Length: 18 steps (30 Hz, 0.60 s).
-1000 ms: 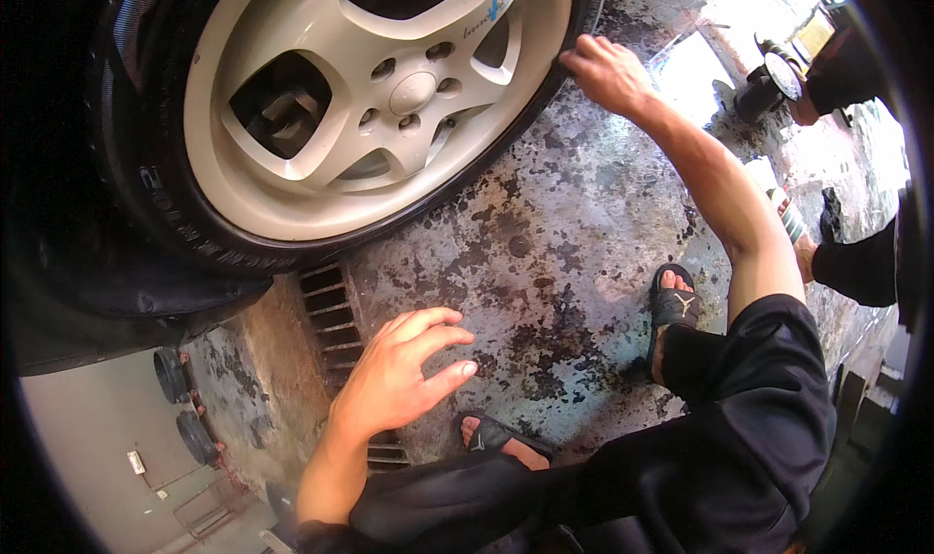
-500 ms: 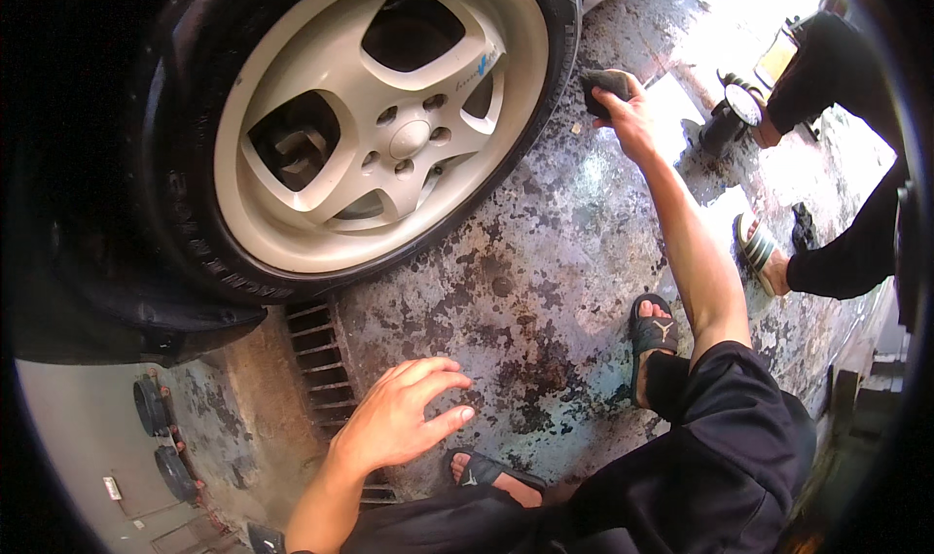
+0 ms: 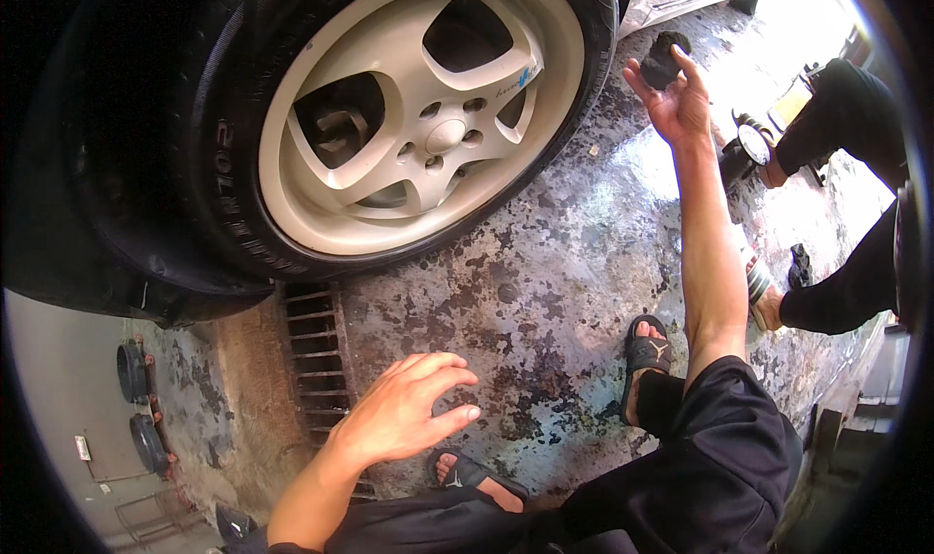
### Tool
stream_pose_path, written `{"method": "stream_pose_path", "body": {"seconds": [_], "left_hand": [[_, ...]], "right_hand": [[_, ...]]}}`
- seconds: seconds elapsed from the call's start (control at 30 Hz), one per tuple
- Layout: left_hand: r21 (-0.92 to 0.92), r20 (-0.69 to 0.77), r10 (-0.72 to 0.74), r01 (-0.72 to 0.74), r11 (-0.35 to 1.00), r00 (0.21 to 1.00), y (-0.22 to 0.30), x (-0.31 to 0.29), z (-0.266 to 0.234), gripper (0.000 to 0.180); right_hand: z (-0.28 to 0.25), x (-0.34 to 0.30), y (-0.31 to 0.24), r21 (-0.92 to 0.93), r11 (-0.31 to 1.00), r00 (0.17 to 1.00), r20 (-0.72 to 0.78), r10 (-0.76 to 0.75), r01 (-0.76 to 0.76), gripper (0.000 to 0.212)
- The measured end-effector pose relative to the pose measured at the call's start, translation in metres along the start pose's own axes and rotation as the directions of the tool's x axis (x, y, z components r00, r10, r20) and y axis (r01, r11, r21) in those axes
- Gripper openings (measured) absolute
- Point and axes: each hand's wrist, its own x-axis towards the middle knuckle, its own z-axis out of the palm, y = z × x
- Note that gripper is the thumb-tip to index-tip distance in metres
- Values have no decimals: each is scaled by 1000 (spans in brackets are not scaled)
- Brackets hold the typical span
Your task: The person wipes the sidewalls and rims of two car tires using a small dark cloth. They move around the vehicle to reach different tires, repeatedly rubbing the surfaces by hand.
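Observation:
My right hand (image 3: 680,104) is stretched out to the far right with its palm turned up, holding a dark sponge-like pad (image 3: 665,58) between thumb and fingers. To its left stands a car wheel with a cream alloy rim (image 3: 336,192) and a black tyre (image 3: 231,179); the hand is apart from both. My left hand (image 3: 404,408) hovers below the wheel, fingers loosely spread and holding nothing.
A metal floor grate (image 3: 319,359) runs beneath the wheel's lower edge. My sandalled feet rest on the stained floor (image 3: 525,311). Another person in dark trousers (image 3: 856,262) is at the right, beside a black cylindrical object with a white round top (image 3: 753,145). Round black objects (image 3: 133,371) line the left wall.
My right hand has moved up and to the right with the pad, turning its palm upward. My left hand keeps nearly the same pose. The wheel appears shifted right as the view moved.

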Motion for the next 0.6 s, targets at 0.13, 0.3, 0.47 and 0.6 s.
{"method": "stream_pose_path", "body": {"seconds": [0.13, 0.3, 0.47, 0.6], "left_hand": [[-15, 4, -5, 5, 1000, 1000, 1, -1, 0, 45], [-19, 19, -5, 5, 1000, 1000, 1, -3, 2, 47], [-14, 17, 30, -30, 999, 999, 1, 0, 7, 48], [-8, 34, 64, -64, 998, 997, 3, 0, 9, 47]], "right_hand": [[27, -12, -2, -369, 921, 984, 161, -71, 127, 59], [96, -31, 1, -702, 252, 680, 434, -591, 667, 62], [181, -56, 2, -164, -236, 60, 918, -392, 958, 44], [229, -85, 5, -184, -236, 142, 973, -184, 954, 46]]}}
